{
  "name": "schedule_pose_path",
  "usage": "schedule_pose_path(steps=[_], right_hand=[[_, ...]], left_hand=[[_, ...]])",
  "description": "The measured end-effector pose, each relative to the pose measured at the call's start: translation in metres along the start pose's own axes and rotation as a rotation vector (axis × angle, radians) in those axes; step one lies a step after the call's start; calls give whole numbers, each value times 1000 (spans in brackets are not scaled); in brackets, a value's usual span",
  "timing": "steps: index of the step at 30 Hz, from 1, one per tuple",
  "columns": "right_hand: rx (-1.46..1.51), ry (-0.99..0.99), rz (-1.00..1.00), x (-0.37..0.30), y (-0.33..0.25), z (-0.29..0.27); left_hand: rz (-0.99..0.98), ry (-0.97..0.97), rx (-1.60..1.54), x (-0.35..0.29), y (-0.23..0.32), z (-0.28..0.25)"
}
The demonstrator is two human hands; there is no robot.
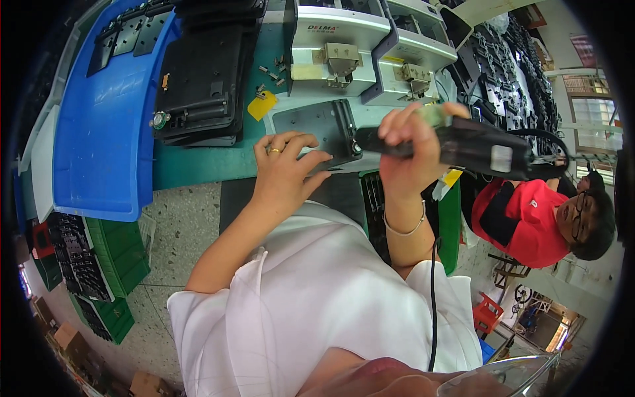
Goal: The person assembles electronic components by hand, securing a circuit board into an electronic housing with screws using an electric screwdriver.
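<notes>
A flat black panel (301,121) lies on the bench in front of me, its small fittings along the right-hand side. My left hand (284,165) is spread at the panel's near left edge, fingertips touching it and a ring on one finger. In my right hand (413,142) is a black electric screwdriver (476,147), held nearly level with its fingers wrapped round the body. The tool's narrow end points left, close to the fittings at the panel's right edge; whether it touches a screw cannot be made out.
Two grey-white machines (337,49) stand behind the panel. Small metal pieces (273,71) and a yellow tag (262,104) lie to their left. A stack of black panels (198,86) and a blue bin (99,132) fill the left. At right, a person in red (519,221) is nearby.
</notes>
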State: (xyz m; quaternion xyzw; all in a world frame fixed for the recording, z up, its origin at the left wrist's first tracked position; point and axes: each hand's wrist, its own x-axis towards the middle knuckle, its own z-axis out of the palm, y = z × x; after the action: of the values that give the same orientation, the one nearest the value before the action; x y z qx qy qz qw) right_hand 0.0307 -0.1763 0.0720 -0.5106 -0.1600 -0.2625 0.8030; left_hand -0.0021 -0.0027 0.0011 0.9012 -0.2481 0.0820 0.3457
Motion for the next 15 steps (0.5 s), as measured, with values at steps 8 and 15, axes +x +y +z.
schedule_pose_path(steps=[8, 15], right_hand=[[-15, 82, -205, 63, 29, 20], [-74, -11, -190, 67, 42, 22]], left_hand=[[-26, -4, -27, 5, -4, 2], [-24, -1, -33, 5, -5, 2]])
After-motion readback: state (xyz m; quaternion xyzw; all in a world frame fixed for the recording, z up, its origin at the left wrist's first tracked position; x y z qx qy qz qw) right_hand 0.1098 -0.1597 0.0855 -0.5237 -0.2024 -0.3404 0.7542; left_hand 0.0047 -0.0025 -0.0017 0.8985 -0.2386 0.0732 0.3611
